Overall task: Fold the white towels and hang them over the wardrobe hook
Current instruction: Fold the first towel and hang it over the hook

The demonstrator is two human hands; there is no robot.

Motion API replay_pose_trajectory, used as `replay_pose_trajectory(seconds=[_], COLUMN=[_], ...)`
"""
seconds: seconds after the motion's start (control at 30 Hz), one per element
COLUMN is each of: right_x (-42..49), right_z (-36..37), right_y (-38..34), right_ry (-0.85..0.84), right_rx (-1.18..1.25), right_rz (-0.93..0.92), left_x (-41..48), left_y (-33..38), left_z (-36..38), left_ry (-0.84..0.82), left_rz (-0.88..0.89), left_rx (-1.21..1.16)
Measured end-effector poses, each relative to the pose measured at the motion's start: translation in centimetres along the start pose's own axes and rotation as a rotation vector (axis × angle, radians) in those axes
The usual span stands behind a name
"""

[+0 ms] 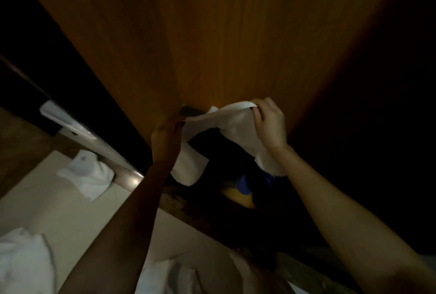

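Your left hand (pixel 166 136) and right hand (pixel 270 123) each pinch the white towel (pixel 232 123) by its top edge, just beside the wardrobe hook (pixel 190 110). Keep that edge taut; centre it over the hook.

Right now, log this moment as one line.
phase: hanging | left grip: holds white towel beside hook | right grip: pinches towel's top edge | towel: stretched between both, ends drooping | second towel: lower left

A silver handle (pixel 68 120) stood at the left against a dark panel (pixel 26 57), above a pale beige surface (pixel 70 211). In the dim middle, a blue item (pixel 245 184) lay just beside a yellow one (pixel 238 197), both too dark to identify.
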State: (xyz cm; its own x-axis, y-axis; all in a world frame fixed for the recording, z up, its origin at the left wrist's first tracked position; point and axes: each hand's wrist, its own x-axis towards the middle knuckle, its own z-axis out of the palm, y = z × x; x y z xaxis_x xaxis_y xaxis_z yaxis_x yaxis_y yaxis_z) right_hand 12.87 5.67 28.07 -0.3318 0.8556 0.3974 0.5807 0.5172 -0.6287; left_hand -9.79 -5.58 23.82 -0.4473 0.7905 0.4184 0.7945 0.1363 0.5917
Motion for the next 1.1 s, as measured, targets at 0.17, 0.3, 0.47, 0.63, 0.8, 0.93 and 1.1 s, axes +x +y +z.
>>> replay_pose_trajectory(seconds=[0.17,0.3,0.47,0.63,0.8,0.93,1.1], right_x=[0.1,-2.5,-7.1,-10.8,-14.3,-16.8,-20.5], right_z=[-11.6,-21.3,-32.1,-39.1,-42.9,-45.7,-50.5], right_y=[-11.4,-19.2,-27.3,-33.3,-36.6,-36.2,-34.1], right_ry=[0.029,0.034,0.041,0.087,0.037,0.077,0.177], right_rx=[0.059,0.153,0.275,0.389,0.403,0.494,0.482], right_rz=[-0.118,-0.109,-0.118,-0.116,-0.195,-0.130,-0.033], left_x=[0.1,-1.5,-4.5,-8.2,-11.1,-12.8,-15.3], left_y=[7.3,14.0,21.7,31.1,41.1,45.2,50.2], left_z=[-12.0,-20.4,-29.1,-34.8,-37.8,-38.1,-36.9], left_ry=[0.006,0.038,0.067,-0.021,-0.411,-0.486,-0.423], left_rz=[-0.007,-0.005,0.028,-0.015,0.054,0.131,0.075], left_rx=[0.003,-0.128,-0.298,-0.662,-1.094,-1.094,-1.098])
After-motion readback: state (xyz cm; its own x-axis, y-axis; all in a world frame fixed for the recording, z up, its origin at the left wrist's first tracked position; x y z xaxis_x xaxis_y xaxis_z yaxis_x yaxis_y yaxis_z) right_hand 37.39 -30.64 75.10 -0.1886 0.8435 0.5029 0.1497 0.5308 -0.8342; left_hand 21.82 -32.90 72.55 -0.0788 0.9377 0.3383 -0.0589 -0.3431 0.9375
